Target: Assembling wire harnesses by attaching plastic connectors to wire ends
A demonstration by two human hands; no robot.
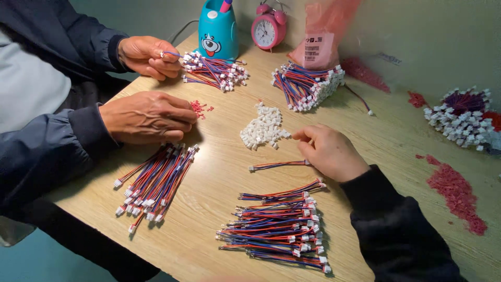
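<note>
My right hand (330, 152), in a black sleeve, rests on the wooden table (219, 188) with its fingers curled and the fingertips pinched together beside a small heap of white plastic connectors (263, 129). A single red, blue and black wire lead (276, 165) lies flat, and its right end is tucked into the underside of this hand. In front of the hand lies a pile of finished leads (279, 230). My left hand is out of view.
A co-worker in a dark blue jacket sits at the left. One hand (148, 116) presses by a bundle of leads (156, 180) and the other (148, 56) holds a lead by another pile (214, 70). Further bundles (308, 83) (462, 117), red bits (456, 190), a pink bag (323, 36), a blue pen holder (218, 31) and a pink clock (269, 28) stand behind.
</note>
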